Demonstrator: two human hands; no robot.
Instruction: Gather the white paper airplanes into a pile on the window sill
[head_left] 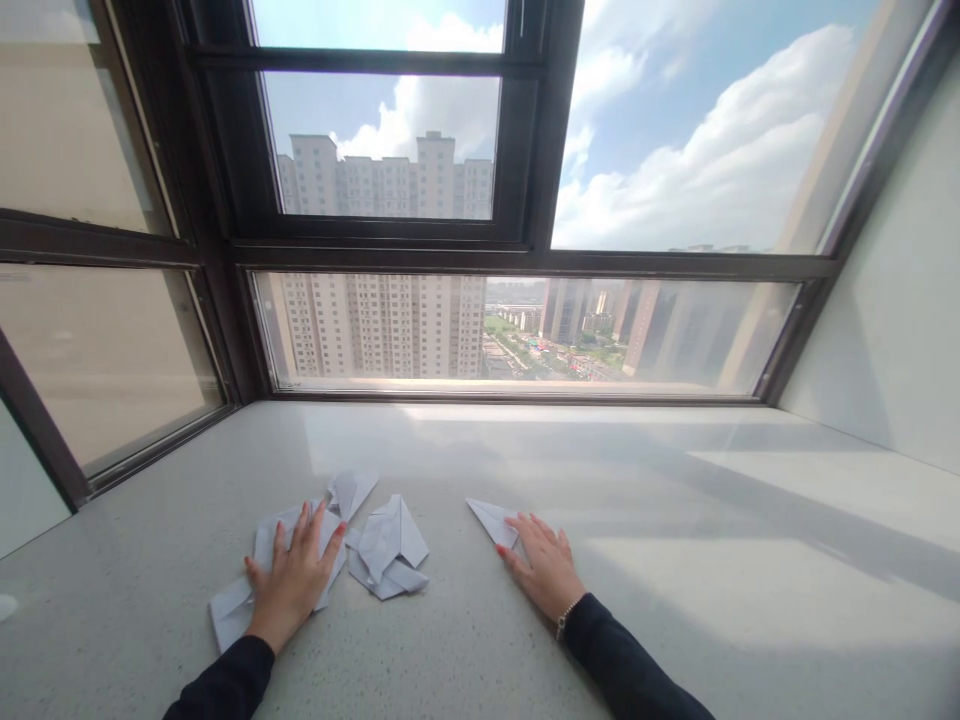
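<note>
My left hand (294, 578) lies flat, fingers spread, on a creased white paper sheet (229, 612) on the stone sill. Just right of it sits a crumpled folded white paper (388, 548), and a small folded paper piece (351, 490) lies a little farther back. My right hand (541, 563) rests flat with fingers stretched out, its fingertips on the near edge of a pointed folded white paper (489, 518). Both arms wear dark sleeves, and a bracelet shows at the right wrist.
The wide speckled window sill (637, 560) runs to a dark-framed window (525, 262) at the back, with high-rise buildings outside. A white wall (892, 320) closes the right side, glass panes the left. Sunlight and shadow bands cross the sill at right.
</note>
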